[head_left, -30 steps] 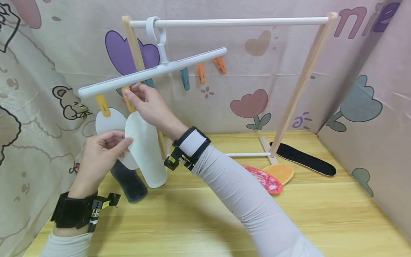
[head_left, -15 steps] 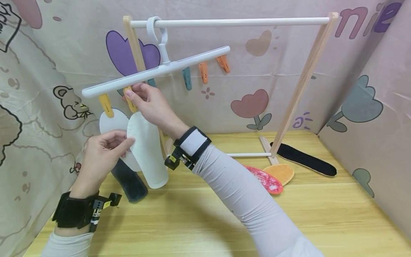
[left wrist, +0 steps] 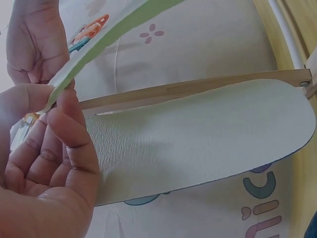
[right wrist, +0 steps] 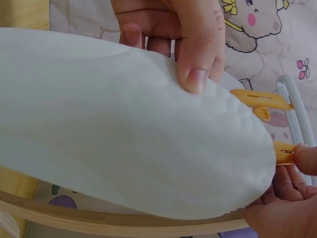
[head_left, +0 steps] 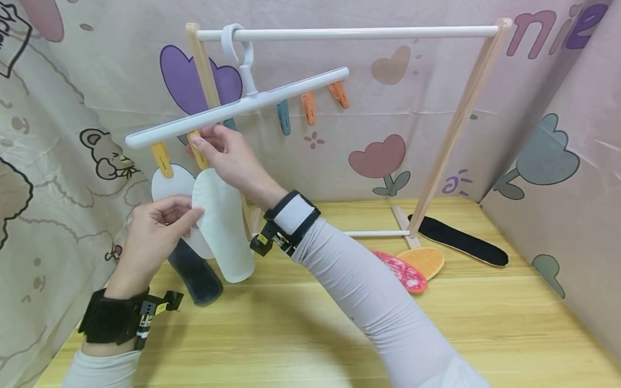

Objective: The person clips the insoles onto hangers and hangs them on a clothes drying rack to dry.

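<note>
My left hand (head_left: 157, 231) pinches the side edge of a pale white-green insole (head_left: 225, 231) between thumb and fingers. In the right wrist view the thumb lies on the insole's face (right wrist: 114, 124). My right hand (head_left: 237, 156) pinches a yellow clothespin (head_left: 198, 150) on the white hanger (head_left: 276, 97), just above the insole's top edge. A second yellow clothespin (head_left: 162, 160) grips another white insole (head_left: 170, 183), which hangs behind my left fingers. The left wrist view shows that insole's textured face (left wrist: 198, 144) beyond the thin edge of the held one.
The hanger hooks over a wooden rack's white bar (head_left: 364, 34) and tilts low at the left. Teal (head_left: 283, 117) and orange clothespins (head_left: 309, 108) hang from it. On the table lie dark blue (head_left: 199, 280), red (head_left: 402, 272), orange (head_left: 424, 261) and black (head_left: 461, 241) insoles.
The hanger has shifted slightly right, and its right end has risen a little. Both hands keep their pinch on the insole edge and the yellow clothespin, with barely any movement.
</note>
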Demonstrator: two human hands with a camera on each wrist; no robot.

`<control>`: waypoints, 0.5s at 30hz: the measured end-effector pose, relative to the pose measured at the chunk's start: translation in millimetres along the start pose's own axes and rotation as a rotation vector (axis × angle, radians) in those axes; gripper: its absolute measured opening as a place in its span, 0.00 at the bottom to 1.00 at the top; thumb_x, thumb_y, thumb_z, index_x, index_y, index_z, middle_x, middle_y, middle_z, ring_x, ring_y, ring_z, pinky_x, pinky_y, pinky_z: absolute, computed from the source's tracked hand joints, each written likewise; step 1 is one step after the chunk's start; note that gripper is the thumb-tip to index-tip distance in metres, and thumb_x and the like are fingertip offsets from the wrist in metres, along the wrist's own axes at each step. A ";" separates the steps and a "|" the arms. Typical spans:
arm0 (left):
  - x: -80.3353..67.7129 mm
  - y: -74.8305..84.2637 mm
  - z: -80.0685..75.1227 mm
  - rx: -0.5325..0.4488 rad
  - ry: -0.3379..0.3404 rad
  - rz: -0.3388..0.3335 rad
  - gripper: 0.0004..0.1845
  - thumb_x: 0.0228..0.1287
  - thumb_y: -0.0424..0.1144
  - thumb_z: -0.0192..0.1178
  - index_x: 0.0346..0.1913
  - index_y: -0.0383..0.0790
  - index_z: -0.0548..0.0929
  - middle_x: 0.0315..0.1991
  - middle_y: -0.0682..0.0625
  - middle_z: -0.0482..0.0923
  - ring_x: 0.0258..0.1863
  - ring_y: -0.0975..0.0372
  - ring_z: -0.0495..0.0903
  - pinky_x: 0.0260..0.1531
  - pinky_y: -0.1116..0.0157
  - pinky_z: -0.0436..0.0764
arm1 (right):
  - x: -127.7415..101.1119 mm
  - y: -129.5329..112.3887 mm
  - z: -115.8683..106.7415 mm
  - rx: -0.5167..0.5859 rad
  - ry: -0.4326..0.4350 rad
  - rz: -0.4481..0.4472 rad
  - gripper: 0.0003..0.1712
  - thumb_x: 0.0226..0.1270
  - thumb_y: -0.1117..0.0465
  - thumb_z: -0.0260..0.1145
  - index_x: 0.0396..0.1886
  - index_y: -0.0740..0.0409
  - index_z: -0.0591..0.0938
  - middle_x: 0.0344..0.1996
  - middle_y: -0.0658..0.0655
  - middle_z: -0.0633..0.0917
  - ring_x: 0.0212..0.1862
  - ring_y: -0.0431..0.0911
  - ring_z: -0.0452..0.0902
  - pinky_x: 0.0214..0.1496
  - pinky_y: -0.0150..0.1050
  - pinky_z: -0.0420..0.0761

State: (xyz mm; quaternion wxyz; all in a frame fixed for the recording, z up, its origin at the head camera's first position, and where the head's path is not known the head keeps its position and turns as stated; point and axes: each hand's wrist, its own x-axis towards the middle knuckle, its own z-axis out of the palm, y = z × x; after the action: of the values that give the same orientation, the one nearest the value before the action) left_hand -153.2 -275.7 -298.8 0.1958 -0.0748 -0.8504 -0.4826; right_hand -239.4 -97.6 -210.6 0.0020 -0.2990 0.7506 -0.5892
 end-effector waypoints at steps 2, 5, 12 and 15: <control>0.1 -0.5 0.4 0.005 -0.003 -0.005 0.13 0.76 0.43 0.69 0.52 0.38 0.89 0.31 0.61 0.87 0.28 0.62 0.83 0.30 0.71 0.84 | 0.2 0.0 -0.1 -0.002 -0.001 0.003 0.18 0.88 0.52 0.57 0.64 0.55 0.81 0.58 0.51 0.91 0.65 0.38 0.83 0.64 0.28 0.78; 0.3 -1.4 0.6 0.006 -0.007 -0.016 0.13 0.76 0.44 0.69 0.53 0.38 0.89 0.31 0.61 0.86 0.29 0.62 0.82 0.30 0.71 0.84 | 0.0 -0.4 0.0 -0.002 -0.004 0.006 0.18 0.88 0.52 0.58 0.65 0.55 0.81 0.58 0.51 0.91 0.65 0.38 0.83 0.65 0.29 0.78; 0.2 -1.3 -3.3 -0.014 0.033 -0.024 0.12 0.76 0.42 0.69 0.53 0.38 0.88 0.30 0.62 0.86 0.27 0.64 0.81 0.30 0.73 0.83 | -0.8 -0.1 -0.4 0.008 -0.003 -0.010 0.18 0.87 0.53 0.58 0.65 0.57 0.81 0.58 0.54 0.91 0.64 0.40 0.84 0.62 0.28 0.78; 0.7 -0.1 -3.9 -0.034 0.041 -0.025 0.11 0.76 0.41 0.69 0.52 0.38 0.89 0.30 0.62 0.86 0.27 0.64 0.81 0.30 0.73 0.83 | -0.9 0.0 -0.9 0.017 -0.004 -0.010 0.17 0.87 0.53 0.58 0.64 0.57 0.81 0.57 0.54 0.91 0.63 0.39 0.84 0.61 0.26 0.78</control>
State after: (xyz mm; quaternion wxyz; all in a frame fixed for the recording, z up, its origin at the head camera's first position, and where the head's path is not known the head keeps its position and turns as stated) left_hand -152.8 -279.2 -296.8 0.2059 -0.0578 -0.8388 -0.5006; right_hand -239.0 -96.4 -210.7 0.0032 -0.3039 0.7439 -0.5951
